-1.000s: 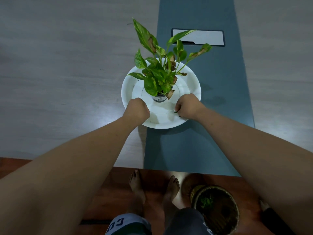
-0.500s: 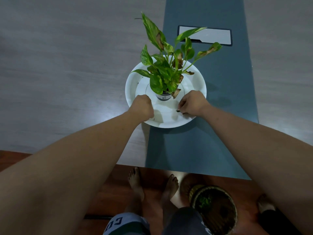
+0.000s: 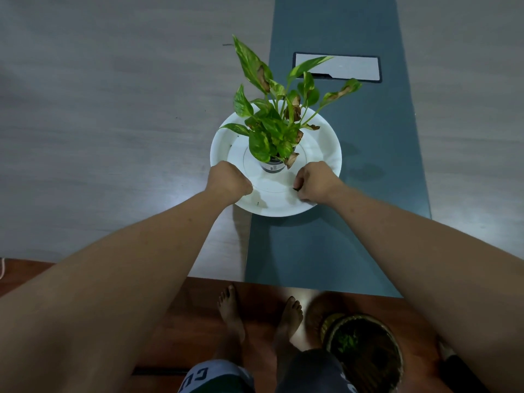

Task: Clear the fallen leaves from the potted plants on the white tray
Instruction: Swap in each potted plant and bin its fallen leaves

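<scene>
A round white tray (image 3: 326, 148) lies on the table with one small potted plant (image 3: 279, 131) at its centre; several leaves have brown patches. My left hand (image 3: 228, 180) rests as a closed fist on the tray's near left rim; what it holds, if anything, is hidden. My right hand (image 3: 314, 181) sits curled over the near right part of the tray, its fingertips pinched on a small dark leaf scrap (image 3: 295, 189). A tiny dark speck (image 3: 257, 204) lies on the tray near the front rim.
The table has a grey wood top (image 3: 99, 123) and a dark teal centre strip (image 3: 368, 165) with a grey cable hatch (image 3: 337, 66) behind the plant. Below the table edge, a woven basket (image 3: 365, 350) with green scraps stands on the red floor beside my bare feet.
The view drifted slightly, so the tray sits a bit further right in the frame. Both hands stay on the tray's near rim in nearly the same pose.
</scene>
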Tool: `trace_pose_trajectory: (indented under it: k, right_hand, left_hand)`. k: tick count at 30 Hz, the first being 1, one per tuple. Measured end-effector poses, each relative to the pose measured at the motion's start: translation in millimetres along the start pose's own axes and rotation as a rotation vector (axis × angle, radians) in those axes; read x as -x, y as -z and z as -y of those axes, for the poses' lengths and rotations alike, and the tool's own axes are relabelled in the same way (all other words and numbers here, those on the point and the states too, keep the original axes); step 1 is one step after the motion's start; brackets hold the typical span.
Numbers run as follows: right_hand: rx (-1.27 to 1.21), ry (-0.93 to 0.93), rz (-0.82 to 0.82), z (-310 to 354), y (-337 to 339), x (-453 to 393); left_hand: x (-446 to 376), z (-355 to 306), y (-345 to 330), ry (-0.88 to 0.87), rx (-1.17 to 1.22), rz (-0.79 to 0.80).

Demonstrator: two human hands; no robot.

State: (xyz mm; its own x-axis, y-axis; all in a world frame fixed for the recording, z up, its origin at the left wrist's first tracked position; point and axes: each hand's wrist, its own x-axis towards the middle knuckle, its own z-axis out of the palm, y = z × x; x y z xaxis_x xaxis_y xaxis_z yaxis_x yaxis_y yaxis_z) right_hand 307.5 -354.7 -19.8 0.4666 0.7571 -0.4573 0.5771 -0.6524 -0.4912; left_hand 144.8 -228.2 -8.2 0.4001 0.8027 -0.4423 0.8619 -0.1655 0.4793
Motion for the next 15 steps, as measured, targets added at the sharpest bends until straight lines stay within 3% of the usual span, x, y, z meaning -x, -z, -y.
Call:
trace_pose_trajectory:
  k: [6,15]
  right_hand:
    - [-0.057,-0.017,-0.043,-0.4,-10.5,0.8]
    - [-0.336,-0.217,-0.008,3.6,9.9,-2.9]
  left_hand:
    - [0.3,3.4,-4.5,-0.022,0.042,-0.014]
    - [-5.7,11.5,15.5,0.031,0.135,-0.079]
